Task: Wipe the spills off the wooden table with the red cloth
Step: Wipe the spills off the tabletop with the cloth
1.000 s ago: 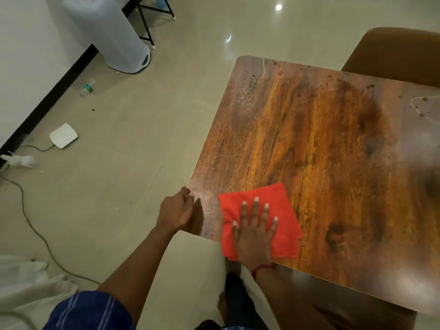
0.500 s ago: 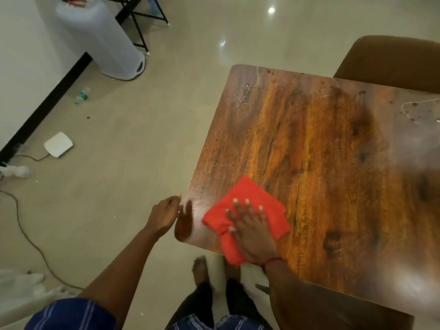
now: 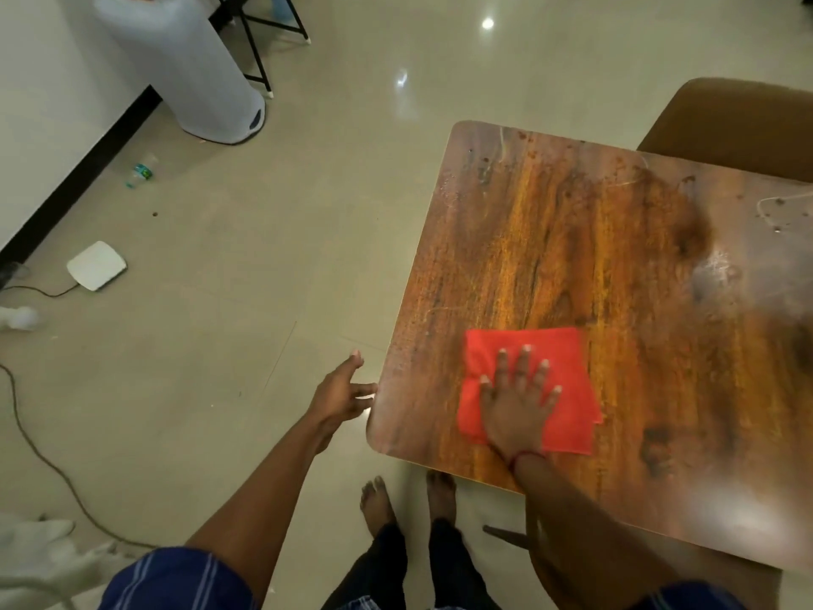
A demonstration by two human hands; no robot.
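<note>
Fingers (image 3: 523,363) of the right hand (image 3: 517,407) are spread flat and pressed on the red cloth (image 3: 558,358), nothing being gripped. Cloth and palm are laid near the front left corner of the wooden counter (image 3: 572,239). Spots and streaks (image 3: 774,209) are seen at the far right edge. The left hand (image 3: 341,394) is held open, its fingers touching the counter's left edge.
</note>
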